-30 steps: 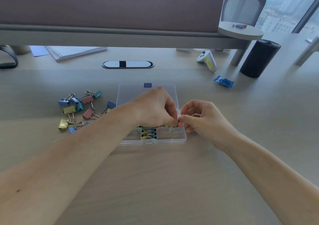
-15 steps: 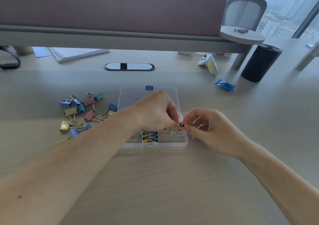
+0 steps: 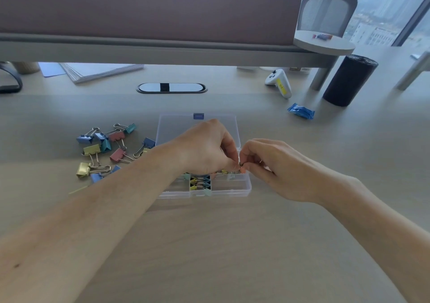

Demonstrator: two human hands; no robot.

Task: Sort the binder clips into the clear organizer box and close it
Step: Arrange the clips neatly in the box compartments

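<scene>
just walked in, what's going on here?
A person's left hand and right hand meet over the right end of the clear organizer box, both pinching one small orange clip. Its lid lies open behind. A middle compartment holds sorted clips; loose binder clips sit on the desk to its left.

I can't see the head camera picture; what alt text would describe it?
The left hand and right hand together pinch a small orange binder clip over the open clear organizer box, which already holds several sorted clips. More loose coloured clips lie on the desk left of the box.
</scene>
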